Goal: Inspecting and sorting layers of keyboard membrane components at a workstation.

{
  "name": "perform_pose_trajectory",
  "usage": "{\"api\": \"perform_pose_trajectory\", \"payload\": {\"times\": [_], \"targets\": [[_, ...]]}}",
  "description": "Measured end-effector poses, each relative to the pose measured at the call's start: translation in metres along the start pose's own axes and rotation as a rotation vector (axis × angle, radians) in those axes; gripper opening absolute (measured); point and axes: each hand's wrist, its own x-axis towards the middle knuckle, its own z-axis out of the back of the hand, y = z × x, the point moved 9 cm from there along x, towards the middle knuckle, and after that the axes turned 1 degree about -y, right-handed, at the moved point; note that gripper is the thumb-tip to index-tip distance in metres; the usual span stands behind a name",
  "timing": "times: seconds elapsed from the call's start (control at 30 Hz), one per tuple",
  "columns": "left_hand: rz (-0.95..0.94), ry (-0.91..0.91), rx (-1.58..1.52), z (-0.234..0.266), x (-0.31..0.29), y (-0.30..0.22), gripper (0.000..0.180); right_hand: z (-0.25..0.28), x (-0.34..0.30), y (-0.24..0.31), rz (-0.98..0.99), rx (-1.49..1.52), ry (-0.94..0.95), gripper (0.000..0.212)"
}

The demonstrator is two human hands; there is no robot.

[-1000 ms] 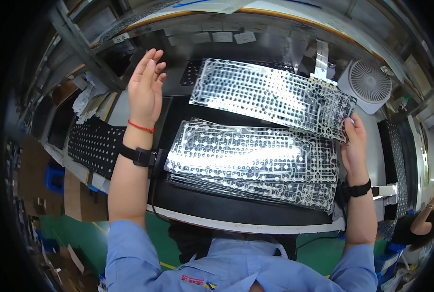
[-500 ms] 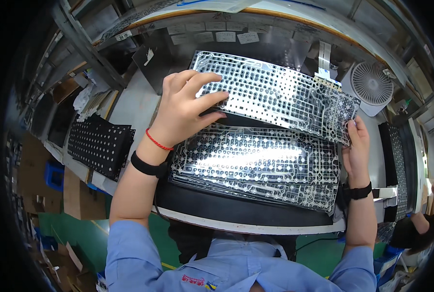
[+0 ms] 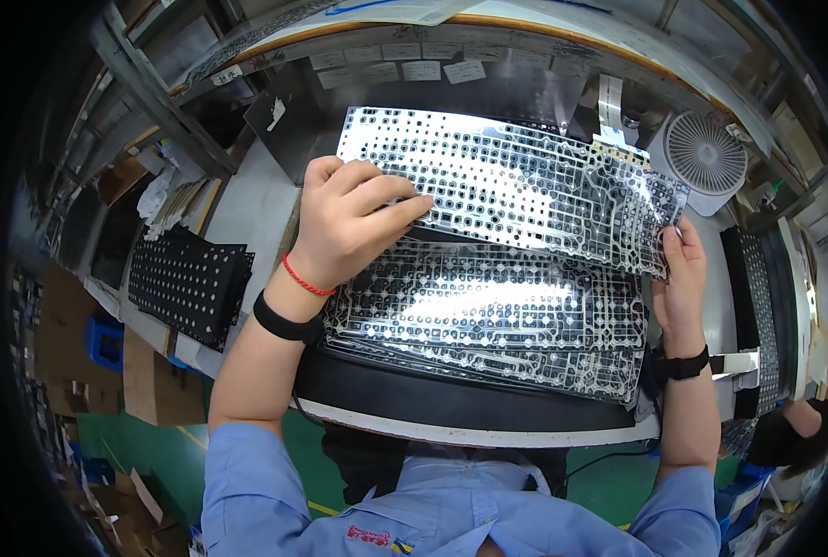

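Note:
A shiny, see-through keyboard membrane sheet (image 3: 516,181), printed with rows of dots and silvery traces, is held up slanting over the table. My left hand (image 3: 354,218) is closed at its lower left edge, index finger on top and the thumb mostly hidden. At the lower right corner, my right hand (image 3: 681,278) pinches the same sheet between thumb and fingers. Below it lies a pile of similar membrane sheets (image 3: 488,320), glaring with reflected light, on a black mat (image 3: 470,395). A flat cable tail (image 3: 610,107) stands up behind the sheet's far edge.
A white round fan (image 3: 706,158) stands at the far right. Black dotted sheets (image 3: 189,286) lie stacked on the left, and more black strips (image 3: 756,316) on the right. A metal panel (image 3: 293,116) and a shelf (image 3: 525,28) border the back. Another person (image 3: 795,432) is at the right edge.
My left hand's spread fingers have drawn together and its thumb has gone out of sight. The sheet's left end has shifted leftward and nearer. My right hand has hardly moved.

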Motion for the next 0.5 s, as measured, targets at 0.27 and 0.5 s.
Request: {"api": "perform_pose_trajectory", "payload": {"times": [0.27,0.5], "targets": [[0.065,0.038,0.033,-0.007,0.003,0.002,0.032,-0.001,-0.003,0.003,0.034,-0.018,0.019,0.026],[0.038,-0.152,0.001,0.015,-0.001,0.007,0.04,-0.002,-0.002,0.004,0.039,-0.01,-0.003,0.026]]}}
